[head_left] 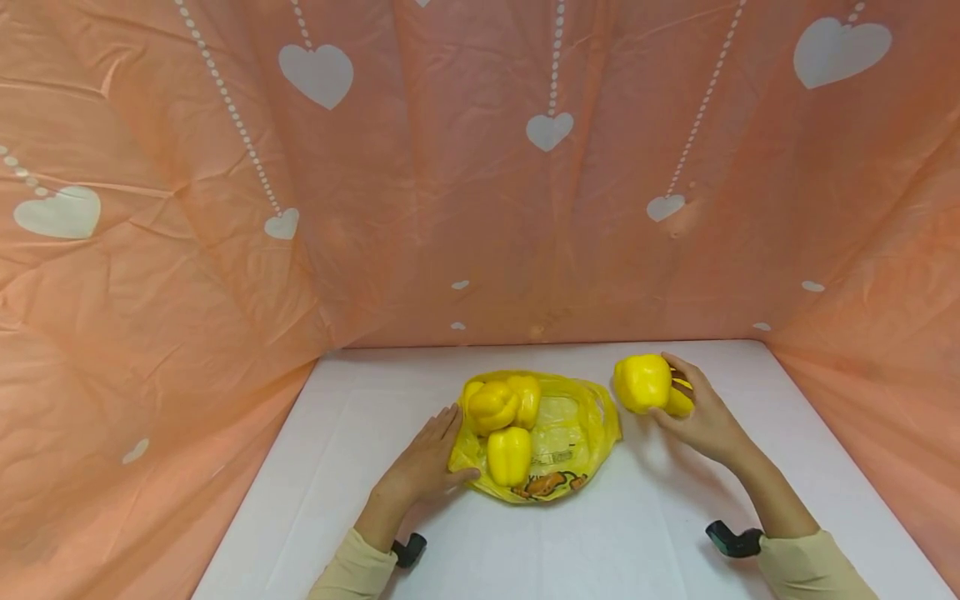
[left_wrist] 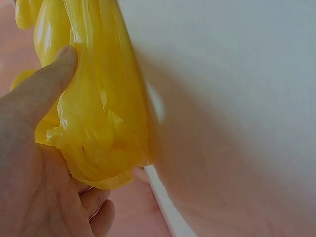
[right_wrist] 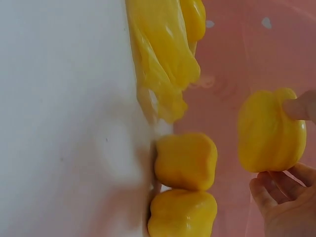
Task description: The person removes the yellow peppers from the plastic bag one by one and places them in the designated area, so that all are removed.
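A yellow bell pepper [head_left: 642, 383] is in my right hand [head_left: 701, 417], gripped between thumb and fingers. The right wrist view shows this held pepper [right_wrist: 266, 133] raised off the table. Beyond it, two more bell peppers [right_wrist: 186, 160] sit side by side on the table. My left hand [head_left: 423, 458] touches the left edge of a yellow plastic bag [head_left: 558, 417], fingers extended and thumb apart. On the bag several yellow bell peppers [head_left: 509, 457] are grouped at its left side. In the left wrist view the thumb lies against the crinkled bag [left_wrist: 103, 108]; some fingers are partly hidden behind it.
A white-covered table [head_left: 570, 550] carries everything. Peach curtains [head_left: 480, 208] with white hearts enclose its back and sides. Dark wrist devices [head_left: 733, 540] stick out beside both forearms. The bag's handle end lies toward the right-hand peppers.
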{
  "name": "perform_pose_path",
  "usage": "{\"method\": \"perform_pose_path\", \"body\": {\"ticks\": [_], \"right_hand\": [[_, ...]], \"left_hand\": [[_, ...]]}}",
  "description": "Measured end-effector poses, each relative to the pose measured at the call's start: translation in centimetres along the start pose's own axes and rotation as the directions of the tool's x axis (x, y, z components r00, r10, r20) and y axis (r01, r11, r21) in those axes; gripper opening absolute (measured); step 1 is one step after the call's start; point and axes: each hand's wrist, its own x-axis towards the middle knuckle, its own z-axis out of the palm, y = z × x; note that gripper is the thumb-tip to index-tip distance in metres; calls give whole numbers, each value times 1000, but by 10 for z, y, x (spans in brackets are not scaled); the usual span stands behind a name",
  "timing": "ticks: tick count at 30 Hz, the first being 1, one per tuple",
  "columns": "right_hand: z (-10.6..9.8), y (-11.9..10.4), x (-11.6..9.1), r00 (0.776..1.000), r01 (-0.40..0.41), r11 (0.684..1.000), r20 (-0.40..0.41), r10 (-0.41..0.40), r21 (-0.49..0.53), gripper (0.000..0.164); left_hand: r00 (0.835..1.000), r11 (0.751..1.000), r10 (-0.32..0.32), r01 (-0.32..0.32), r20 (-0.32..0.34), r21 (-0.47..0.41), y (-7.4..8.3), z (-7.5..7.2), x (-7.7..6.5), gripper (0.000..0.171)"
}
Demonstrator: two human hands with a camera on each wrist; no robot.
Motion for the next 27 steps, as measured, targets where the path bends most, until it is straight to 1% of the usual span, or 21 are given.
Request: {"method": "perform_pose_path", "body": {"ticks": [4, 11, 15, 22, 27], "right_hand": [[-8, 1, -1, 1000, -4, 1000, -12, 3, -18, 91], [-20, 3, -2, 999, -43, 998, -29, 42, -42, 91], [-26, 8, -2, 999, -31, 999, -43, 30, -37, 91], [-38, 15, -2, 998, -42, 998, -53, 39, -52, 91], [-46, 20, -3, 998, -56, 997, -35, 55, -44, 91]], "left_hand": [[1000, 1000, 7, -7, -6, -5, 0, -1, 0, 104], [1000, 1000, 20, -20, -14, -7, 2, -4, -2, 103], [1000, 1000, 24, -25, -15, -12, 2, -4, -2, 103], [1000, 1000, 11, -11, -10, -15, 2, -3, -1, 104], [1000, 1000, 4, -4, -9, -21, 1, -2, -1, 104]]}}
